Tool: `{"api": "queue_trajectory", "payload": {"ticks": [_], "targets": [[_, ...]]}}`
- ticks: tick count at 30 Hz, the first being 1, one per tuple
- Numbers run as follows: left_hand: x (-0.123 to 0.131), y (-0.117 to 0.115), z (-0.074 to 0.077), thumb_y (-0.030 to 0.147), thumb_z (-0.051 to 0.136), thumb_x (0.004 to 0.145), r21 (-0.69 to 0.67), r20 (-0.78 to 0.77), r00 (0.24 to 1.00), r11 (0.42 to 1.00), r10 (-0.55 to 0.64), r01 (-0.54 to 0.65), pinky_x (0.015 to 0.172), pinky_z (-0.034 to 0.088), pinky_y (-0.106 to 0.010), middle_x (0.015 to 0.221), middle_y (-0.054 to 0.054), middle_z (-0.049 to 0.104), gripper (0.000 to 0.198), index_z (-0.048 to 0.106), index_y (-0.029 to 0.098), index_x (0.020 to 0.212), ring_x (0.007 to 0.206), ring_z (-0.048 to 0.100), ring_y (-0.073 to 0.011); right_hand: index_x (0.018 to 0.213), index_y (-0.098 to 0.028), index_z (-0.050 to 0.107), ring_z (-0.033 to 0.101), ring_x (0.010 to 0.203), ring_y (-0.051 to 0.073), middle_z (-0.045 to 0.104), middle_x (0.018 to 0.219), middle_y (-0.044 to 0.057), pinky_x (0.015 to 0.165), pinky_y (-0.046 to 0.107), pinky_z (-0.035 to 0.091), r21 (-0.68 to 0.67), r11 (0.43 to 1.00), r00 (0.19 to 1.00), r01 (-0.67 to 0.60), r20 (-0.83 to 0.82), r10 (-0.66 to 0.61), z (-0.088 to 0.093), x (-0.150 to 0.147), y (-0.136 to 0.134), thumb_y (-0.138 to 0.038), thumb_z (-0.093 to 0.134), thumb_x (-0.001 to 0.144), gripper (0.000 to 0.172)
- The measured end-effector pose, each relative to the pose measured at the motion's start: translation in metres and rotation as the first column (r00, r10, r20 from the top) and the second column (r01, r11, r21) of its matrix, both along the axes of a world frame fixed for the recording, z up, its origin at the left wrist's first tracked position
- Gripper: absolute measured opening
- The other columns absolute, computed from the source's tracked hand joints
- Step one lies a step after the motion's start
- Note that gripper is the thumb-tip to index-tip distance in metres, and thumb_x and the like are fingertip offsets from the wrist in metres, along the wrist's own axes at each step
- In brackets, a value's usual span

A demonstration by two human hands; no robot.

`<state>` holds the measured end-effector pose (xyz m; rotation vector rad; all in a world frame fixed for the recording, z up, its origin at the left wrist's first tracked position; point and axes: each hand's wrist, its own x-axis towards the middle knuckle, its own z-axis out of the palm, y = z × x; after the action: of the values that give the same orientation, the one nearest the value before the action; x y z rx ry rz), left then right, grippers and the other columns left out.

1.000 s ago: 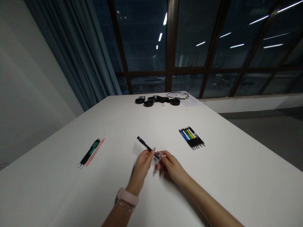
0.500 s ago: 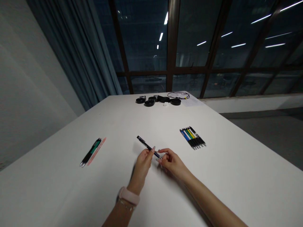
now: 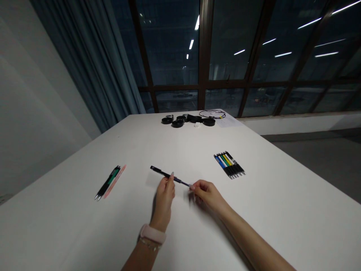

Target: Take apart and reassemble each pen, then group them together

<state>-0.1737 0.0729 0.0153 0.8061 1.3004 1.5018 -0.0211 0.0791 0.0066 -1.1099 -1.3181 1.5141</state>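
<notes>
A black pen (image 3: 160,171) is pinched near its middle between the thumb and fingers of my left hand (image 3: 165,194); it slants down to the right above the table. From its lower end sticks a thinner dark rod that looks like the pen's refill (image 3: 184,183). My right hand (image 3: 207,194) pinches the far end of that refill between thumb and forefinger, its other fingers curled and a little blurred. Whether a small tip piece also sits in those fingers, I cannot tell.
On the white table (image 3: 180,146), pens with black, green and pink barrels (image 3: 108,182) lie at left. A row of several coloured pens (image 3: 229,165) lies at right. Black tape-like rolls (image 3: 177,123), a cable (image 3: 213,113) and paper (image 3: 229,121) sit at the far edge.
My left hand has shifted slightly left with the pen, which now lies flatter. My hands are farther apart, and a thin length of refill now shows between them.
</notes>
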Motion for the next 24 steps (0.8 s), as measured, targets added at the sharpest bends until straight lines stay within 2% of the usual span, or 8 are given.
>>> {"api": "queue_trajectory", "payload": {"ticks": [5, 11, 15, 17, 20, 22, 24], "targets": [[-0.004, 0.002, 0.001, 0.054, 0.067, 0.072, 0.030, 0.068, 0.994, 0.996, 0.083, -0.085, 0.039, 0.017, -0.016, 0.054, 0.012, 0.031, 0.044, 0.039, 0.021, 0.069, 0.042, 0.023, -0.0030, 0.065, -0.018, 0.056, 0.040, 0.042, 0.008, 0.052, 0.050, -0.004, 0.044, 0.022, 0.030, -0.006, 1.000, 1.000, 0.010, 0.024, -0.010, 0.004, 0.005, 0.002, -0.058, 0.067, 0.069, 0.042], [-0.013, 0.008, -0.002, 0.054, 0.070, 0.070, 0.054, 0.117, 0.981, 0.986, 0.151, -0.159, 0.037, 0.016, -0.015, 0.052, 0.012, 0.031, 0.045, 0.038, 0.021, 0.067, 0.041, 0.022, -0.0030, 0.063, -0.018, 0.057, 0.040, 0.044, 0.008, 0.050, 0.051, -0.004, 0.046, 0.023, 0.031, 0.017, 1.000, 0.997, 0.006, 0.079, -0.008, 0.012, 0.024, 0.013, -0.060, 0.066, 0.067, 0.044], [-0.018, 0.009, -0.002, 0.055, 0.067, 0.070, 0.046, 0.068, 0.979, 0.979, 0.194, -0.197, 0.038, 0.015, -0.016, 0.051, 0.012, 0.029, 0.046, 0.036, 0.022, 0.065, 0.041, 0.021, -0.0038, 0.064, -0.019, 0.055, 0.043, 0.047, 0.011, 0.050, 0.052, -0.003, 0.049, 0.024, 0.033, 0.109, 0.989, 0.972, 0.096, 0.202, -0.116, 0.010, 0.037, 0.019, -0.055, 0.059, 0.075, 0.039], [-0.019, 0.009, -0.004, 0.056, 0.066, 0.070, 0.010, -0.031, 0.989, 0.990, 0.144, -0.143, 0.038, 0.015, -0.018, 0.051, 0.012, 0.029, 0.045, 0.038, 0.022, 0.064, 0.041, 0.022, -0.0046, 0.065, -0.019, 0.056, 0.047, 0.051, 0.013, 0.053, 0.055, -0.002, 0.051, 0.025, 0.033, 0.215, 0.966, 0.904, 0.145, 0.368, -0.218, 0.008, 0.039, 0.018, -0.048, 0.054, 0.081, 0.032], [-0.019, 0.012, -0.012, 0.059, 0.062, 0.071, -0.043, -0.219, 0.976, 0.999, 0.008, -0.018, 0.041, 0.017, -0.020, 0.050, 0.011, 0.029, 0.045, 0.039, 0.022, 0.061, 0.042, 0.024, -0.0062, 0.071, -0.020, 0.059, 0.053, 0.058, 0.015, 0.061, 0.062, 0.001, 0.055, 0.026, 0.032, 0.322, 0.938, 0.709, 0.129, 0.632, -0.315, 0.009, 0.037, 0.012, -0.036, 0.051, 0.087, 0.024], [-0.019, 0.014, -0.017, 0.060, 0.058, 0.073, -0.033, -0.355, 0.934, 0.999, -0.049, 0.040, 0.044, 0.020, -0.022, 0.049, 0.010, 0.029, 0.045, 0.040, 0.022, 0.058, 0.044, 0.027, -0.0077, 0.078, -0.019, 0.063, 0.057, 0.063, 0.017, 0.066, 0.071, 0.004, 0.057, 0.026, 0.033, 0.349, 0.934, 0.609, 0.077, 0.725, -0.321, 0.011, 0.032, 0.007, -0.031, 0.050, 0.089, 0.020], [-0.019, 0.014, -0.019, 0.057, 0.055, 0.077, -0.014, -0.504, 0.860, 0.996, -0.078, 0.083, 0.048, 0.023, -0.023, 0.049, 0.008, 0.033, 0.043, 0.041, 0.022, 0.056, 0.046, 0.032, -0.0096, 0.085, -0.018, 0.064, 0.061, 0.071, 0.019, 0.069, 0.081, 0.007, 0.061, 0.027, 0.035, 0.369, 0.929, 0.554, 0.027, 0.768, -0.321, 0.013, 0.028, 0.003, -0.027, 0.049, 0.090, 0.018]]}}
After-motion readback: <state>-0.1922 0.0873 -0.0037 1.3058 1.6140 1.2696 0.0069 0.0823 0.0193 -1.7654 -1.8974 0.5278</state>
